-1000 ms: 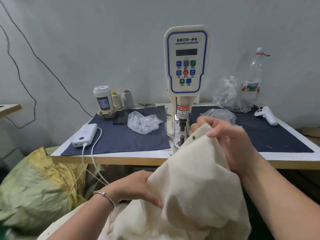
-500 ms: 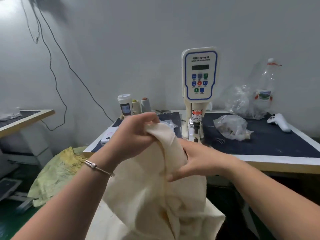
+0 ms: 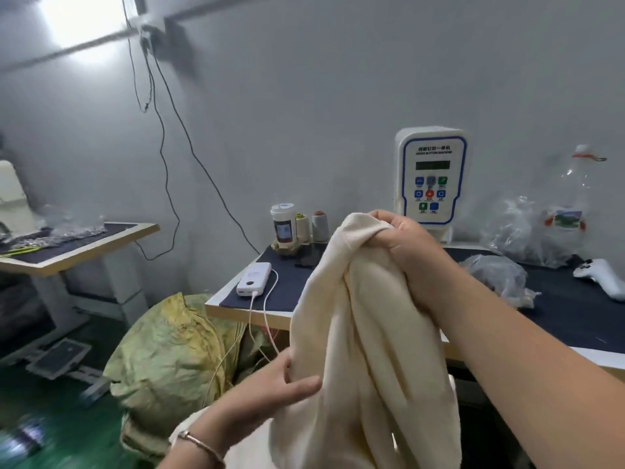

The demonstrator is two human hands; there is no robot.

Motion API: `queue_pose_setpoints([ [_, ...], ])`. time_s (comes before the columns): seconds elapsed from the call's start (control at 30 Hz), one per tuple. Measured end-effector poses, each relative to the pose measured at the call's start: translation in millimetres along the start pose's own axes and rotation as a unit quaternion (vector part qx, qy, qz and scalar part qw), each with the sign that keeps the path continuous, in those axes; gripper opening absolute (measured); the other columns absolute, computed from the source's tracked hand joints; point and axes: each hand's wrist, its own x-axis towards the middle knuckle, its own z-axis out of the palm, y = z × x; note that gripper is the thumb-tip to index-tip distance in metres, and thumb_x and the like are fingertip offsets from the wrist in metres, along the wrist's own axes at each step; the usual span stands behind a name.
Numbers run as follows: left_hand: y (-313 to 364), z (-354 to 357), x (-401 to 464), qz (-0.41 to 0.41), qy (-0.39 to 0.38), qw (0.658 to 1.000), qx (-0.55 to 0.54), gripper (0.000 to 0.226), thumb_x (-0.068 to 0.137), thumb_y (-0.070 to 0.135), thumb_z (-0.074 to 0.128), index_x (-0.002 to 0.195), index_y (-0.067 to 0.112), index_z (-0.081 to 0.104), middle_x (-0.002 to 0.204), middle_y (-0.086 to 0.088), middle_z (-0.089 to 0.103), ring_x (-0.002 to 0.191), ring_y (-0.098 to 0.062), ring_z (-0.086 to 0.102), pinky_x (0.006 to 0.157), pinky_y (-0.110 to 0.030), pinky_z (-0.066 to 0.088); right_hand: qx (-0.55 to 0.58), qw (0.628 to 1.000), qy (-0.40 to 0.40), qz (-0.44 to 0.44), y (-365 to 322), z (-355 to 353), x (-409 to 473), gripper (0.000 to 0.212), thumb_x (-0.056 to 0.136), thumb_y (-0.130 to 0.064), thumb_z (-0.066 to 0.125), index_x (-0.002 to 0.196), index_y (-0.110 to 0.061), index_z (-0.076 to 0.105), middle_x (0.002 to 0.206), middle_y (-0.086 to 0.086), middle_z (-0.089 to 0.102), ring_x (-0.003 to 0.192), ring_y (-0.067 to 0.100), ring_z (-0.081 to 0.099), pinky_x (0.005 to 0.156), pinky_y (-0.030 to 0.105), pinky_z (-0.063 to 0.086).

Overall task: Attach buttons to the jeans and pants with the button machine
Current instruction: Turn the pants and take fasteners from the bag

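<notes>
Cream pants point(image 3: 365, 340) hang in front of me, lifted off the table. My right hand point(image 3: 409, 245) grips the bunched top of the fabric high up, in front of the button machine point(image 3: 431, 174). My left hand point(image 3: 270, 394) holds the fabric's left edge lower down, thumb over the cloth. The machine is white with a blue-framed panel of buttons; its lower head and anvil are hidden behind my right hand and the pants.
The work table point(image 3: 257, 313) carries a white power bank point(image 3: 253, 279) with a cable, a cup point(image 3: 283, 228), two thread spools point(image 3: 313, 225), plastic bags point(image 3: 497, 275), a bottle point(image 3: 571, 211) and a white controller point(image 3: 605, 275). A yellow-green sack point(image 3: 169, 360) lies on the floor at left, beside a second table point(image 3: 77, 242).
The pants came away from the machine and were raised. My right hand moved up to grip the top, my left hand dropped to the lower left edge. The view swung left.
</notes>
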Motion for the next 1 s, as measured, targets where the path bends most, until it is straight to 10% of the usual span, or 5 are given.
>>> queue_pose_setpoints([
  [0.3,33.7,89.0,28.8,0.155,0.237,0.943,-0.177,0.032,0.072,0.000,0.082,0.076,0.032,0.081,0.085,0.009,0.078,0.078,-0.003,0.073,0.060,-0.012,0.052,-0.024,0.993,-0.116,0.027,-9.2,42.0,1.2,0.043,0.079,-0.008,0.075,0.118,-0.013,0.059,0.104,0.005,0.067,0.089,0.017,0.066,0.081,0.029,0.053],
  [0.5,62.6,27.4,19.5,0.231,0.367,0.883,-0.180,0.021,0.085,-0.002,0.068,0.090,0.015,0.079,0.091,0.000,0.078,0.087,-0.014,0.072,0.070,-0.028,0.059,-0.366,0.916,-0.142,0.078,-12.5,-38.2,-10.6,0.146,0.030,-0.088,0.071,0.153,-0.039,0.008,0.155,-0.011,0.031,0.138,0.013,0.037,0.109,0.032,0.035],
  [0.63,92.1,11.0,8.6,0.289,0.350,0.887,-0.080,0.014,0.075,0.021,0.071,0.088,0.022,0.075,0.087,0.011,0.076,0.085,-0.002,0.070,0.071,-0.022,0.055,-0.158,0.925,-0.339,0.069,32.8,0.7,-22.9,0.071,0.062,-0.051,0.082,0.126,-0.037,0.055,0.123,-0.015,0.066,0.115,0.002,0.060,0.089,0.017,0.050],
  [0.83,88.3,-15.8,-19.6,0.199,0.184,0.963,-0.001,0.052,0.063,0.057,0.075,0.106,0.030,0.069,0.108,0.008,0.076,0.107,-0.009,0.069,0.093,-0.027,0.055,0.085,0.978,-0.110,0.156,96.6,78.0,-28.7,0.053,0.050,-0.021,0.082,0.101,-0.014,0.072,0.094,0.007,0.076,0.090,0.024,0.073,0.086,0.042,0.057],
  [1.0,18.4,-32.5,-60.3,0.279,0.498,0.809,0.141,0.072,0.066,0.081,0.064,0.124,0.039,0.053,0.124,0.011,0.060,0.115,0.000,0.058,0.093,-0.018,0.046,0.098,0.986,-0.042,0.129,92.8,98.1,-11.6,0.011,0.071,-0.001,0.070,0.070,-0.009,0.076,0.075,0.007,0.074,0.073,0.016,0.071,0.062,0.024,0.057],
])
